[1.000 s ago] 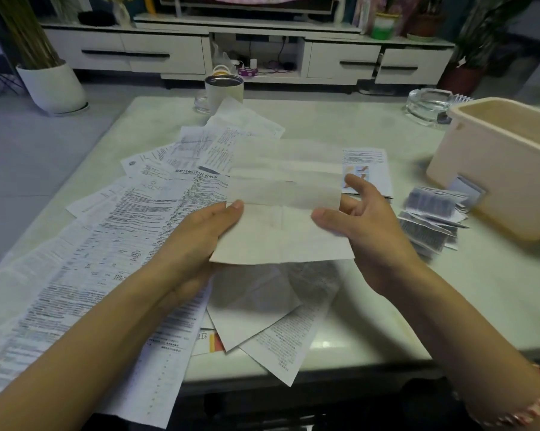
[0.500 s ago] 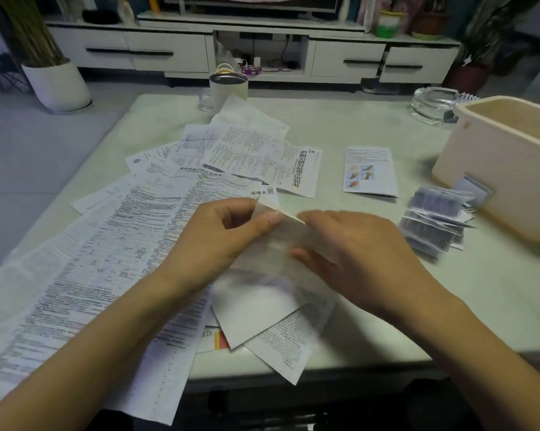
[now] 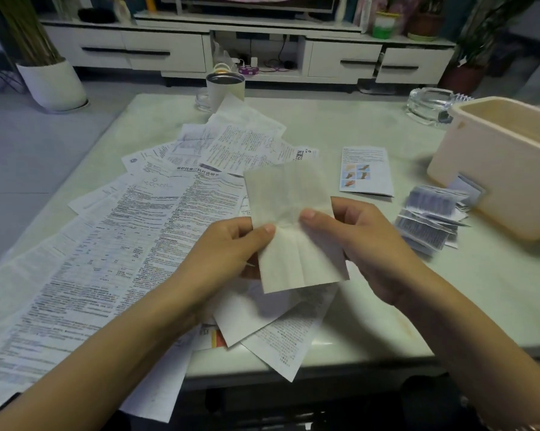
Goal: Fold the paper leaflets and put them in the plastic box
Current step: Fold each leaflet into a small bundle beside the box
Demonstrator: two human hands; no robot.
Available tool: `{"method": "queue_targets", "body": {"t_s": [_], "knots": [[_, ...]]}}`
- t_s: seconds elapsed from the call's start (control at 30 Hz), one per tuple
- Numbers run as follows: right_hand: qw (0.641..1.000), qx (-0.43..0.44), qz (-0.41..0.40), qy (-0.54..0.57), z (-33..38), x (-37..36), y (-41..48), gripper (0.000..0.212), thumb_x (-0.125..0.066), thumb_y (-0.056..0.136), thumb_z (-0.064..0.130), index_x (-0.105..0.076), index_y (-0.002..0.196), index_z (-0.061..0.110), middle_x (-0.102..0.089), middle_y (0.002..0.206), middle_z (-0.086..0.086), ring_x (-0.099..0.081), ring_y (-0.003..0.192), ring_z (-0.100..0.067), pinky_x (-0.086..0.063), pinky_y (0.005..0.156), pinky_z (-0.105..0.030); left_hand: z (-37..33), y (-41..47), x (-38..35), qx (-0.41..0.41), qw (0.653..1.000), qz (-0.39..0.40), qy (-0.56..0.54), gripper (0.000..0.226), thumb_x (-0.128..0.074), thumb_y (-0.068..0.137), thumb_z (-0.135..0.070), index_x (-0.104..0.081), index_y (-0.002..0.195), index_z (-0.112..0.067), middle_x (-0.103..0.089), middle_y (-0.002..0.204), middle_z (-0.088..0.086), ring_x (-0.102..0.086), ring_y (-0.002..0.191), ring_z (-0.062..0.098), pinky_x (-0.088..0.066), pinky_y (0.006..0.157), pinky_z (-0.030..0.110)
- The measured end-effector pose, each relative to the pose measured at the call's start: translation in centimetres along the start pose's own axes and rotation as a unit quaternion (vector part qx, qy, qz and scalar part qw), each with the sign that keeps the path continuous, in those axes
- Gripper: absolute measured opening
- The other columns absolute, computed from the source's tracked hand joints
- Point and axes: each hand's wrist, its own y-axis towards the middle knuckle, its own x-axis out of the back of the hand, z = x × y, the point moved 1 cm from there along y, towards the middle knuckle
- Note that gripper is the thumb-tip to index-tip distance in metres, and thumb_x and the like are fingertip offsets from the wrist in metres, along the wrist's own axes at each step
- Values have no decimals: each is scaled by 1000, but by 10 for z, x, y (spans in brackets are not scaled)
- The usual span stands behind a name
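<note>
Pale table (image 3: 355, 126), left hand (image 3: 225, 247) and right hand (image 3: 365, 241), grip pinching leaflet (image 3: 293, 194), plastic box (image 3: 486, 169), contents hidden

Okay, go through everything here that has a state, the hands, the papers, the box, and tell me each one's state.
held leaflet, creased, lifted above the table.
left hand, pinching the held leaflet's left side.
right hand, pinching its right side.
large leaflet, unfolded, flat on the table.
folded leaflets, piled beside the plastic box, outside it.
plastic box, upright, open on top.

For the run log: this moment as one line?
stage: folding | left hand: pinches leaflet | right hand: pinches leaflet | plastic box: open-topped, right of hands
</note>
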Motion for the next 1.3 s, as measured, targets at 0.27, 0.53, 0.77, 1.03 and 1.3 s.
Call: {"method": "queue_targets", "body": {"t_s": [0.27, 0.53, 0.77, 1.03, 1.3], "knots": [[999, -26, 24, 30, 2, 6, 3, 25, -51, 88, -4, -69, 99, 10, -66, 78, -3, -54, 56, -10, -42, 48, -18, -5, 1, 5, -30, 999, -31, 11, 25, -44, 92, -3, -68, 88, -9, -66, 74, 6, -59, 60, 12, -49, 49, 17], [995, 54, 72, -40, 7, 2, -2, 43, -44, 78, -20, -71, 63, 9, -71, 83, -5, -61, 67, -6, -42, 55, -12, -6, 1, 4, 14, 998, 8, -53, 22, -53, 90, -22, -68, 77, -13, -69, 73, 3, -64, 64, 13, -52, 56, 23], [1000, 10, -13, 24, 3, 3, 3, 30, -45, 94, 1, -65, 105, 20, -65, 74, 3, -50, 55, -9, -43, 54, -17, 0, 2, 5, -35, 998, -55, -6, 10, -60, 87, -9, -66, 80, -11, -68, 61, -1, -62, 53, 5, -50, 47, 17], [994, -77, 70, 41, -4, -7, -1, 26, -58, 84, 35, -66, 92, 11, -62, 79, -1, -57, 66, -12, -53, 59, -23, 7, 4, 3, -127, 983, -123, 58, 7, -65, 85, -15, -68, 78, -16, -69, 65, 0, -63, 60, 11, -53, 60, 29], [992, -77, 96, -41, -9, -10, -4, 11, -65, 85, 13, -58, 78, 8, -62, 62, -4, -55, 45, -11, -44, 45, -18, 1, 0, -3, -69, 992, -94, -54, 22, -51, 94, -15, -67, 80, -10, -68, 66, 12, -66, 55, 16, -54, 48, 25]]}}
